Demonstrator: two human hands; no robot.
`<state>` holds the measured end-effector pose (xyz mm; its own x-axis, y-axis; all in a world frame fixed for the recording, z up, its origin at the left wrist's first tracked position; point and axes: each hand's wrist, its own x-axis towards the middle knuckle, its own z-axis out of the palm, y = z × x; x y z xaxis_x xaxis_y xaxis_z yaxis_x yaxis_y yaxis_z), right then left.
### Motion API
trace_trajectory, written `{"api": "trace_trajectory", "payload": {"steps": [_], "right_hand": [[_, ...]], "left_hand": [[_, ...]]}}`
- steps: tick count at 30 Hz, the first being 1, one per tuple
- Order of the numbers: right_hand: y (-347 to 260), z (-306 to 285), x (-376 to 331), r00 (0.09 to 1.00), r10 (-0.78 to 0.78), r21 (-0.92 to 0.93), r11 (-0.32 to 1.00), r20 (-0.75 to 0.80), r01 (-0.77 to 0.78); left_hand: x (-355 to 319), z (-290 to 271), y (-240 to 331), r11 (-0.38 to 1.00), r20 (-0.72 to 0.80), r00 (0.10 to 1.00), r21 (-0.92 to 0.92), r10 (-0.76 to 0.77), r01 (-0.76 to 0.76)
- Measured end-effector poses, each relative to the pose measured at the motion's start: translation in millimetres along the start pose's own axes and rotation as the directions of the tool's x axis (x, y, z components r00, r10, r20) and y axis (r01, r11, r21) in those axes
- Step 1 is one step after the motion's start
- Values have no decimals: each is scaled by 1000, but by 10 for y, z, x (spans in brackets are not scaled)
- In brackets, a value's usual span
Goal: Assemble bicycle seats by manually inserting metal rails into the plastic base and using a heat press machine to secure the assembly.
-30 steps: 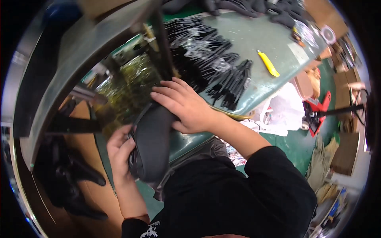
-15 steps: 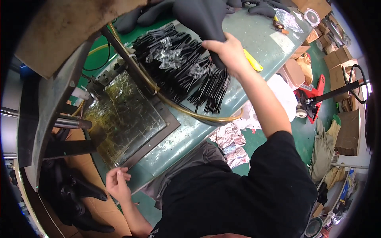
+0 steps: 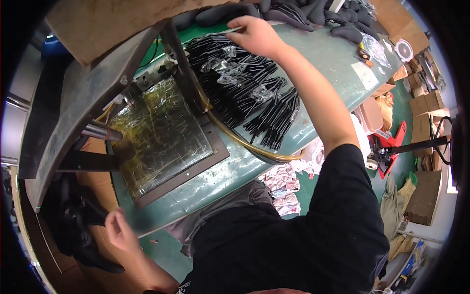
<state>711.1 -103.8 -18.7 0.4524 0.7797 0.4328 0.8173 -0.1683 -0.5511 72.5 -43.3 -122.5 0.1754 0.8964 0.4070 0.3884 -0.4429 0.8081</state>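
Note:
My right hand [image 3: 257, 38] reaches to the far side of the green table, its thumb and fingers apart and nothing between them. Just beyond it lies a black bicycle saddle [image 3: 227, 15], among others along the far edge. Below the hand is a spread of thin black metal rods [image 3: 235, 90], with crumpled clear plastic [image 3: 230, 68] on them. My left hand [image 3: 121, 234] hangs off the table's near left corner, fingers loosely bent and slightly blurred, with no object visible in it. Beside it, black saddles [image 3: 81, 230] sit in a cardboard box [image 3: 105, 245].
A press-like machine's metal arm [image 3: 93, 93] overhangs the left, beside a film-covered plate [image 3: 166, 137]. A yellowish hose [image 3: 245, 143] curves across the table [image 3: 323, 54]. More saddles [image 3: 313, 12] are heaped at the back. A red pallet jack [image 3: 394, 147] stands on the floor at right.
My right hand has let go of the saddle it held and moved left and away. My left hand has shifted slightly left and down. The whole view has tilted a little.

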Motion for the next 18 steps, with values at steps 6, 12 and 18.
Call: {"api": "trace_trajectory", "payload": {"steps": [6,12,18], "right_hand": [[11,209,-400,965,-98,-278,946,244,167],[-447,256,-565,942,-15,-429,888,337,168],[-240,253,-533,945,-80,-256,952,317,166]], "left_hand": [[400,-561,-306,603,8,939,765,345,-228],[321,-335,-607,632,-52,997,775,49,10],[353,-388,-534,536,50,999,843,-4,-40]]}}
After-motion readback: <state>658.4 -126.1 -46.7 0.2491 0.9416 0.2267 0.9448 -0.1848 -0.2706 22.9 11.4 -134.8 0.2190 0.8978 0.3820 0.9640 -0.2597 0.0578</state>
